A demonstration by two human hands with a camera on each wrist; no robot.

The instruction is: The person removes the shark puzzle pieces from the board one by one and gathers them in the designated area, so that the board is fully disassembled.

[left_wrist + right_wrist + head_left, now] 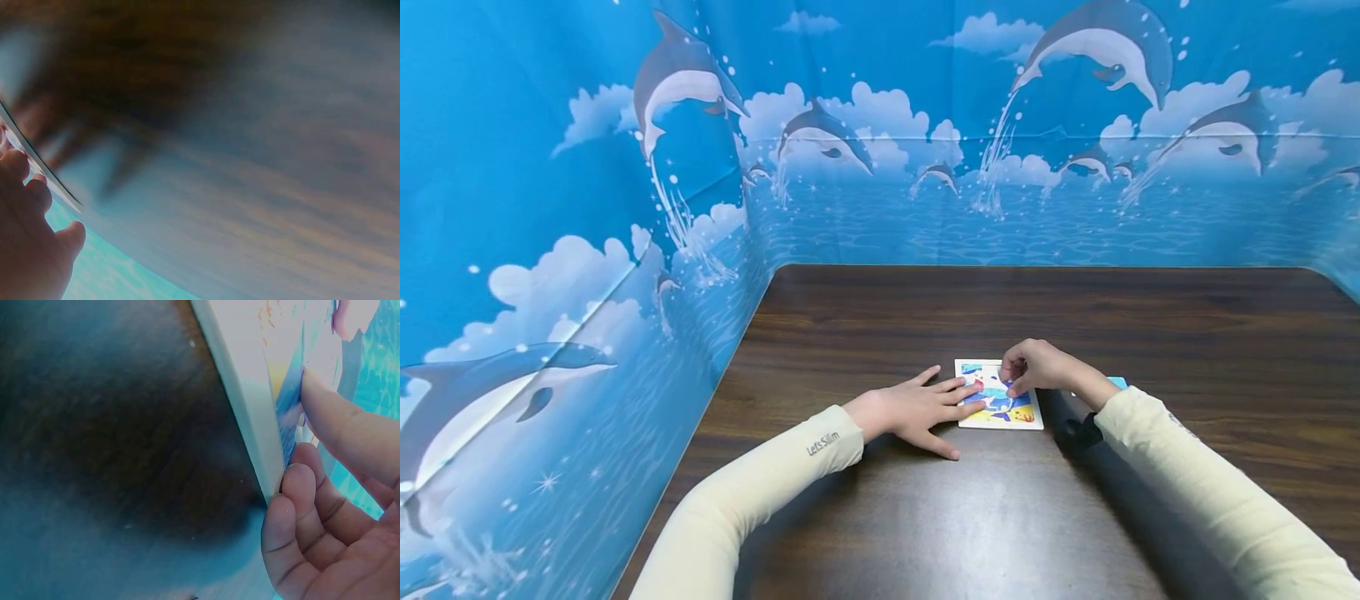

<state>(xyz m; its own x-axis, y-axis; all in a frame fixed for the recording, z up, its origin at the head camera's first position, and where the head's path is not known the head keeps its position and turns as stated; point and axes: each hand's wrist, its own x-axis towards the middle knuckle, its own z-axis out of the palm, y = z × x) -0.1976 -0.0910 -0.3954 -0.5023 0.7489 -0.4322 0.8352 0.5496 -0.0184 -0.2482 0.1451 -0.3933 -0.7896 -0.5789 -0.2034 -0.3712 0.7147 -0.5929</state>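
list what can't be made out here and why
Head view: part of the white-framed picture board, covered by the left hand and right hand.
Head view: what the blue object is, partly hidden by the right wrist.
Left wrist view: most of the board, cut off by the left edge.
Right wrist view: some board print, washed out by glare.

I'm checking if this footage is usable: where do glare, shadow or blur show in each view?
Head view: pale glare on the dark brown wood-grain table, a shadow beside the cream fabric right sleeve. Left wrist view: a dark, blurred patch at upper left. Right wrist view: the square white-edged picture board washes out toward the top; the table looks soft.
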